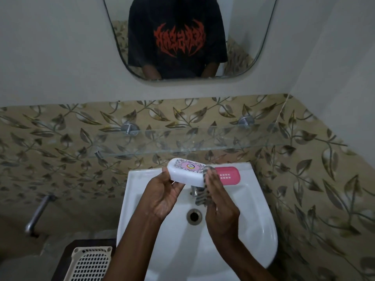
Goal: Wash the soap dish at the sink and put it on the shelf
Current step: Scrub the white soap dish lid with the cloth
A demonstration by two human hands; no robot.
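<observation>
Over the white sink (pixel 261 216) my left hand (pixel 162 197) grips the left end of a white soap dish lid (pixel 185 172) with a pink patterned label on top. My right hand (pixel 220 205) holds a striped grey cloth (pixel 203 196) against the lid's right end. A pink soap dish tray (pixel 229 175) with drain slots lies on the sink's back rim, just right of my hands. The glass shelf (pixel 203 138) runs along the tiled wall above the sink. The tap (pixel 194 190) is mostly hidden behind the cloth.
The drain (pixel 194 216) sits in the basin's middle. A mirror (pixel 182 37) hangs above the shelf and reflects a person in a black shirt. A metal pipe (pixel 38 211) juts from the left wall. A cream plastic basket (pixel 90 264) stands at lower left.
</observation>
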